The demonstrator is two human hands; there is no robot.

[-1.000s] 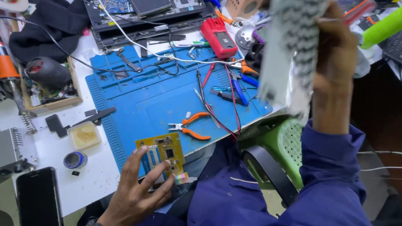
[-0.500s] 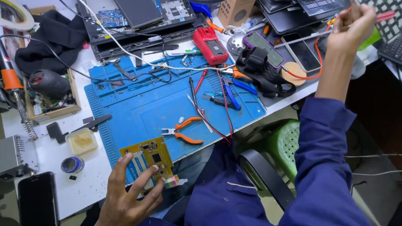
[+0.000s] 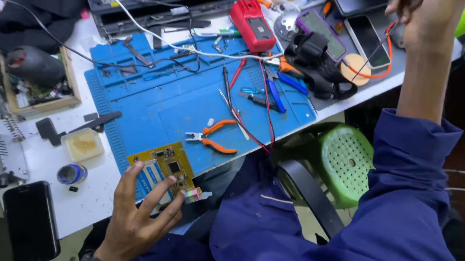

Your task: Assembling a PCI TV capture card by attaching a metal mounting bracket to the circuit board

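Left hand (image 3: 138, 216): fingers spread and laid flat on a yellow circuit board (image 3: 163, 168), pinning it rather than gripping. The board is rectangular, with a black square chip near its middle, pale blue-white strips along one side and a small pale connector at the near corner. It lies at the near left corner of the blue mat (image 3: 191, 98), overhanging onto the white worktop (image 3: 48, 159).

Right hand (image 3: 425, 18): raised at the far right, fingers closed on a thin dark probe (image 3: 374, 50); the grip itself is partly out of frame.

Orange-handled pliers (image 3: 213, 136) lie on the mat just beyond the board. A red multimeter (image 3: 253, 24) sits at the mat's far edge.
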